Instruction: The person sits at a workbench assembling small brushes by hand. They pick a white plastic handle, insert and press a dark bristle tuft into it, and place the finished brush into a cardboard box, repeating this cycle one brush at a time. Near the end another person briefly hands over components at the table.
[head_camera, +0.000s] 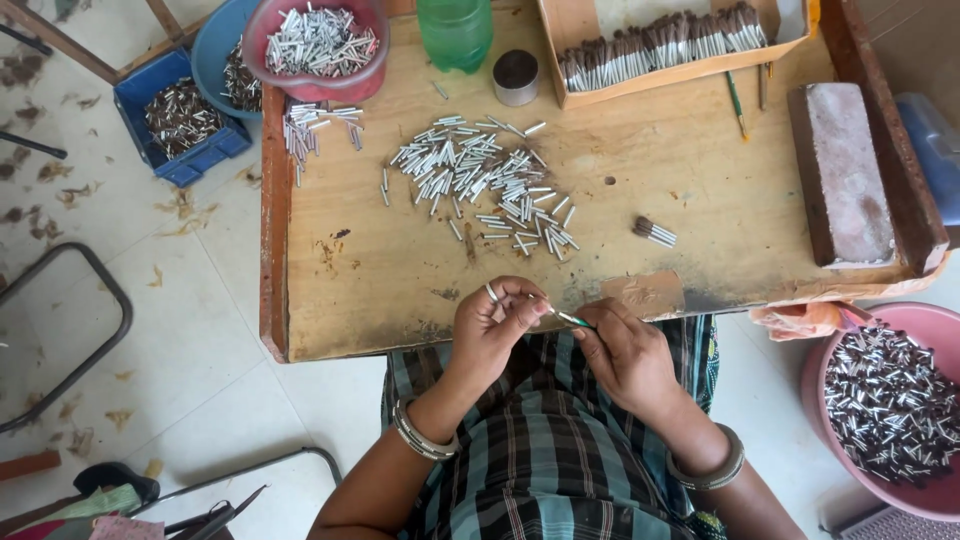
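From above, the person sits at a low wooden work board (640, 200), both hands meeting just at its near edge, over a checked lap. The left hand (490, 330) has thumb and fingertips pinched together on a small silver metal tube (541, 303), a ring showing on one finger. The right hand (625, 355) is closed on a thin green-tipped tool (573, 319), whose point meets the tube's end; both grips are tight.

On the board beyond the hands lies a loose scatter of silver tubes (480, 180), with a smaller bundle (310, 125) toward the far left corner. A lone dark-tipped finished piece (654, 232) rests well apart to the right of the scatter. A grey brick (840, 170) lies along the board's right side. At the far edge stand a red bowl of tubes (320, 45), a green plastic bottle (455, 30), a small round tin (516, 76) and a cardboard tray of brush tips (665, 45).

Beside the person's right knee sits a pink basin heaped with ferrules (890, 405). A blue crate (180, 120) sits on the floor off the board's far left corner.
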